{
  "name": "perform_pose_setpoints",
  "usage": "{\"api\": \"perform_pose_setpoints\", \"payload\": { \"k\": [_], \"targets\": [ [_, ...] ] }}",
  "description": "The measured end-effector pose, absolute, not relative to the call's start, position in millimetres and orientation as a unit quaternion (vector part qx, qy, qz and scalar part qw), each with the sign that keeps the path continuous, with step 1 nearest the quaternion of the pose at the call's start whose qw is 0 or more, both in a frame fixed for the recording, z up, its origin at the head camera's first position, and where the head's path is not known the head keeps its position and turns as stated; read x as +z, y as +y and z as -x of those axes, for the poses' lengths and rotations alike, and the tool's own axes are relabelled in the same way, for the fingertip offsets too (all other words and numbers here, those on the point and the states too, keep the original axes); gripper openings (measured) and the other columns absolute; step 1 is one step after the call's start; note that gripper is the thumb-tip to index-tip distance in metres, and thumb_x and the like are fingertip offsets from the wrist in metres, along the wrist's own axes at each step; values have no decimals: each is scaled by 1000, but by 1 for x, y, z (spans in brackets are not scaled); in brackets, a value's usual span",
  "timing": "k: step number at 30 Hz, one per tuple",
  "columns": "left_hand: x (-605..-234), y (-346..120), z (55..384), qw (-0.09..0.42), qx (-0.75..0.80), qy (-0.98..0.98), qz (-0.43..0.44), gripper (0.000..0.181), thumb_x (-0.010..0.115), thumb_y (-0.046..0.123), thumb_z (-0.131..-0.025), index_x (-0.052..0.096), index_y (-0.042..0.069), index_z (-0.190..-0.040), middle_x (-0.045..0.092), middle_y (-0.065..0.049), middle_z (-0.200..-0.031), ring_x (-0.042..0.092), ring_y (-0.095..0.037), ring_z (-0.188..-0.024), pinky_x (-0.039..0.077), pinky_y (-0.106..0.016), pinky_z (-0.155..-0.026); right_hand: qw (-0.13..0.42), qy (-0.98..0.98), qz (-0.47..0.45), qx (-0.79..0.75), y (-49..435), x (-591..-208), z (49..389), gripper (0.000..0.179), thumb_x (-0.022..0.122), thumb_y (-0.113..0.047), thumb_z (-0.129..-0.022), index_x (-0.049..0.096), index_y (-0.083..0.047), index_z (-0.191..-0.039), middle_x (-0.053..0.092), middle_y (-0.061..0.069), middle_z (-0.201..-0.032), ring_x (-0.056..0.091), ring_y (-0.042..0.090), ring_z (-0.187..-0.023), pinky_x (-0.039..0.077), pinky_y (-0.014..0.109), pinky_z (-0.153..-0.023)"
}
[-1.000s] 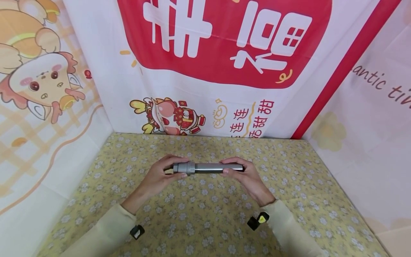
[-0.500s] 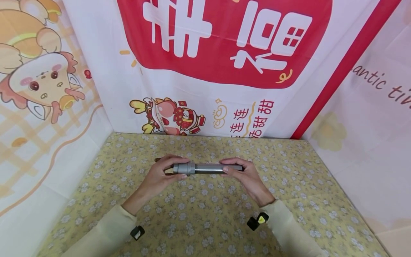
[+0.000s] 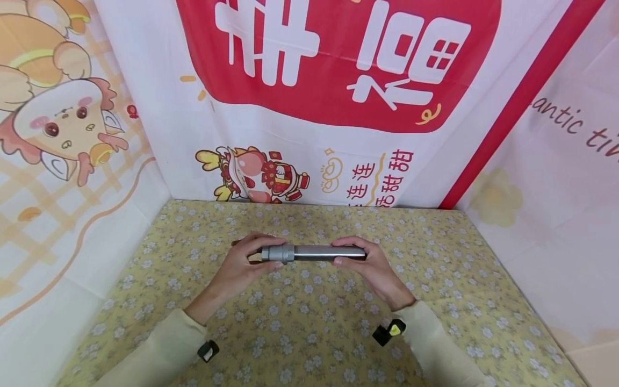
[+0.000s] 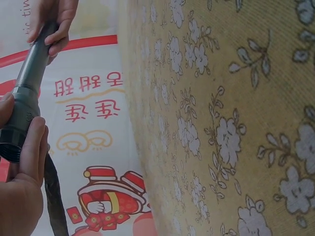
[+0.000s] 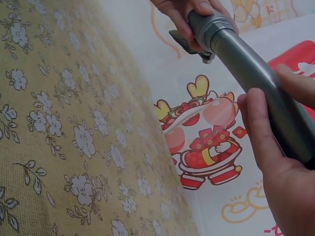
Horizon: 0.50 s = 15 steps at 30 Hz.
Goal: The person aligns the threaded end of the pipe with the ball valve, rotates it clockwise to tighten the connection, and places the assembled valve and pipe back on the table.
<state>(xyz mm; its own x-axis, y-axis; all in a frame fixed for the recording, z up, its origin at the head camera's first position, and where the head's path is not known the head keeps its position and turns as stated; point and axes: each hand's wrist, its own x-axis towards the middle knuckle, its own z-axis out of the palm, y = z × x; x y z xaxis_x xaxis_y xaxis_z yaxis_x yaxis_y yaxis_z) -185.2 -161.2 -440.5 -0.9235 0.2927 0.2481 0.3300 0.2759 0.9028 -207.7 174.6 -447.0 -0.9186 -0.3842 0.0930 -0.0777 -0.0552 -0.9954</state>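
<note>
While two bare hands support it crosswise above the worktop (image 3: 300,312), one grey metal tube (image 3: 314,252) lies roughly level between them, smooth and straight, with a dark far end at the right hand.

Fitting (image 3: 278,253): grey, thicker than the tube, ringed by a faceted collar where the two meet; placed at the tube's left end. Its outer end, seen from the left wrist, is a dark, round, hollow mouth.

Left hand (image 3: 242,262): thumb and fingers clamped on opposite sides of the fitting.

Right hand (image 3: 377,263): thumb and fingers clamped about the tube near its other end.

Dark strip (image 4: 53,191): narrow, flat, just beside the left hand and partly hidden by it; whether it joins the fitting cannot be told.

Sleeves (image 3: 162,344): pair, cream, one to each forearm, each with a small black piece (image 3: 208,351) at the wrist; the right one bears a yellow mark.

Worktop covering: yellow, printed with pale flowers and leaves.

Back cloth (image 3: 159,107): white, with a large red patch (image 3: 329,102), white and red characters, and a cartoon figure (image 3: 285,177) low down.

Side cloths: left, a cartoon animal (image 3: 63,123); right, brown lettering (image 3: 570,121).
</note>
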Motion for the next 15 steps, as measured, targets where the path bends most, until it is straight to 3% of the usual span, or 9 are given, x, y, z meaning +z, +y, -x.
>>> {"api": "perform_pose_setpoints", "payload": {
  "k": [4,9,15],
  "targets": [
    [-441,-161,186,22,-563,-804,193,44,87,19,-96,76,25,-139,63,-6,-135,63,-27,-118,64,-38,-98,113,694,170,-691,175,-446,208,48,86,-11,-95,70,-4,-139,65,13,-139,72,25,-117,64,48,-103],
    [-441,-162,186,17,-568,-799,198,45,86,17,-96,76,23,-139,62,-7,-136,62,-28,-119,64,-36,-97,114,697,172,-687,177,-447,209,46,86,-13,-96,71,-6,-138,64,17,-141,72,28,-120,61,57,-107],
    [-441,-162,186,18,-571,-795,205,44,86,15,-96,76,22,-138,62,-8,-137,62,-29,-119,65,-35,-97,112,695,168,-690,179,-448,210,46,87,-15,-96,72,-5,-138,66,18,-139,74,29,-119,65,46,-102]
  ]
}}
